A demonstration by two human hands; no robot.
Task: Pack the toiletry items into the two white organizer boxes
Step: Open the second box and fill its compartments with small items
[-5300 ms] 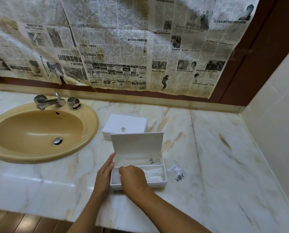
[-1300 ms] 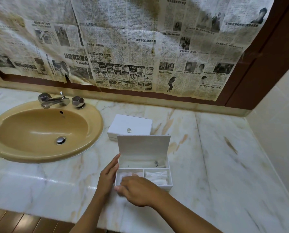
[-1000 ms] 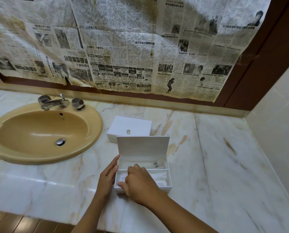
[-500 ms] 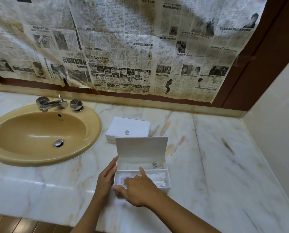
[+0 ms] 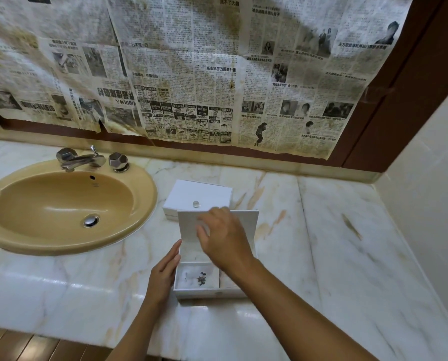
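We judge the risk is the raised lid [image 5: 243, 222] snapping down onto loose items, or the open box [image 5: 207, 291] skidding on the bench [image 5: 347, 269] if pushed hard. Our right hand [image 5: 224, 237] reaches to the lid's top edge, fingers bent over it; whether they grip, we cannot tell. Our left hand [image 5: 163, 273] rests flat-fingered against the box's left wall. The closed box [image 5: 198, 195] sits just behind

Marble bench [image 5: 347, 256], white with tan veining. Resting on it: an open white organizer box [image 5: 209, 293] near the front edge and, just behind it, a closed white box [image 5: 189, 195]. A tan oval basin [image 5: 144, 204] is set into the bench at left.
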